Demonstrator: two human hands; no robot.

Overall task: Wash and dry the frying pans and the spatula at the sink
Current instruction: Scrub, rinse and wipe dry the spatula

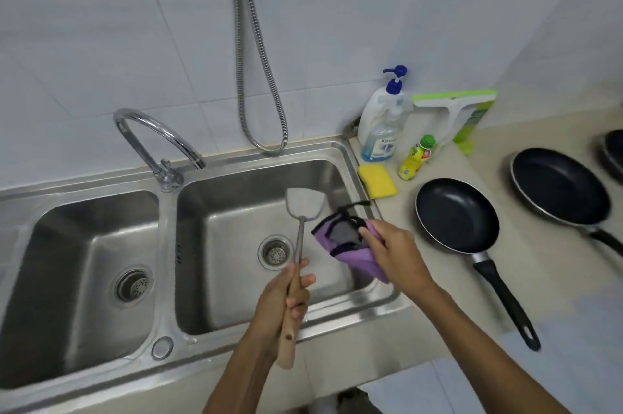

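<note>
The pale worktop runs along the tiled wall, and set into it is a steel sink with two basins. A curved tap stands behind the divider, its spout over the right basin, and a metal shower hose hangs in a loop down the wall.

On the worktop right of the sink lie two dark frying pans, both facing up with handles pointing toward me. The larger frying pan is farther right and the smaller frying pan is nearer the sink. They lie close but apart. A third dark round thing is cut off at the right edge.

Against the wall lean a green-and-white squeegee and a pump bottle, with a small yellow bottle in front and a yellow sponge at the sink's corner.

The spatula is over the right basin, blade up and away from the person. The left grip is wrapped round its wooden handle.

The right grip clutches a purple cloth, bunched just beside the spatula's metal shaft. Whether they touch I cannot tell.
</note>
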